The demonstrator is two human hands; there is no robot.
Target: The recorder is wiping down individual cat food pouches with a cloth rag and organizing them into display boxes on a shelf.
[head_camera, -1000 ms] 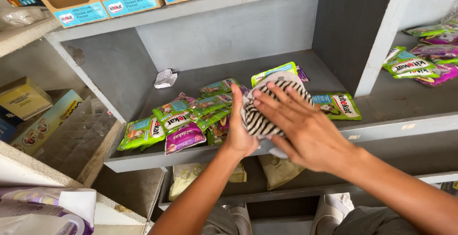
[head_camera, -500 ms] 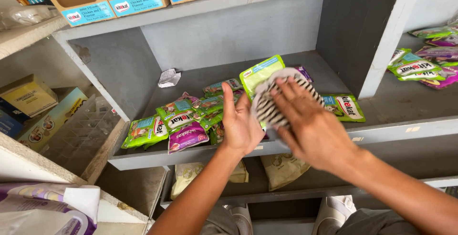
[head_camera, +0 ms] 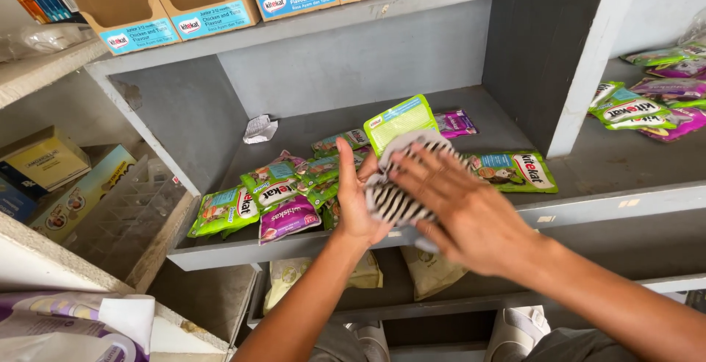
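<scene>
Striped cloth (head_camera: 401, 196) is sitting over the front of the grey shelf (head_camera: 588, 211), bunched between both hands, touching a green pouch (head_camera: 401, 121) that is standing tilted behind it.

Cloth's long axis is running roughly from the near left, by the shelf lip, up toward the far right; its stripes are crossing that axis. The upper end is pointing at the back wall, the lower end is hanging just past the lip.

Left hand (head_camera: 354, 204) is held upright, thumb raised, palm pressing the cloth's left edge; fingers are curled in behind the cloth, gripping it loosely. Right hand (head_camera: 463, 211) is lying flat on top, fingers (head_camera: 412, 174) spread and extended, pressing rather than clenching. Slightly blurred, so it is likely moving.

Judgement: the step in hand looks like wiping, either the pouch or the shelf board under it. The next move would be calling for steady downward pressure and keeping the tilted pouch from tipping.

Outward: mixed pouches (head_camera: 276, 196) are lying in a loose heap just left of the hands; one more pouch (head_camera: 515, 171) is lying flat just right. A crumpled paper scrap (head_camera: 259, 128) is resting near the back wall. Cardboard boxes (head_camera: 184, 5) are lining the shelf above.
</scene>
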